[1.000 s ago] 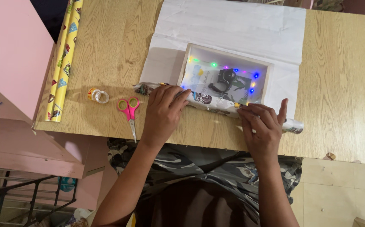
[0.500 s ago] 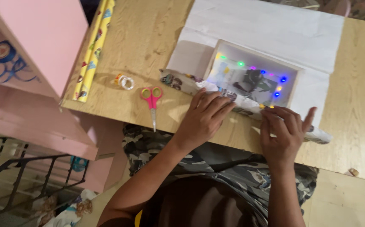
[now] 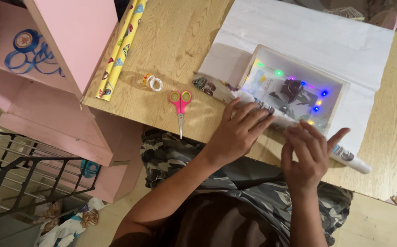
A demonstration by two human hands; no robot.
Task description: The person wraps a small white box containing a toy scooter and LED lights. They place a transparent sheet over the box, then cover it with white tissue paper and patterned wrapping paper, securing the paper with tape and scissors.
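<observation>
Here the left hand lies flat, fingers spread, pressing down on a rolled edge of wrapping paper at the near side of the desk. It grips nothing; the palm and fingers simply hold the roll against the wood. Just beside it, the right hand rests on the same roll, fingers loosely open and the thumb stuck out to the side, also clasping nothing. The roll's printed end sticks out past the left hand's fingertips, and its white end pokes out beyond the right hand's thumb.

Directly beyond both hands, touching the roll, sits a shallow box with small coloured lights glowing inside it. The box lies on the white underside of the paper sheet, which spreads away from the hands across the desk.

Off to the left hand's outer side lie pink-handled scissors, blades pointing toward the person. A little further out is a small roll of clear tape, and further still a long yellow patterned roll of paper. Next to that stands pink furniture.
</observation>
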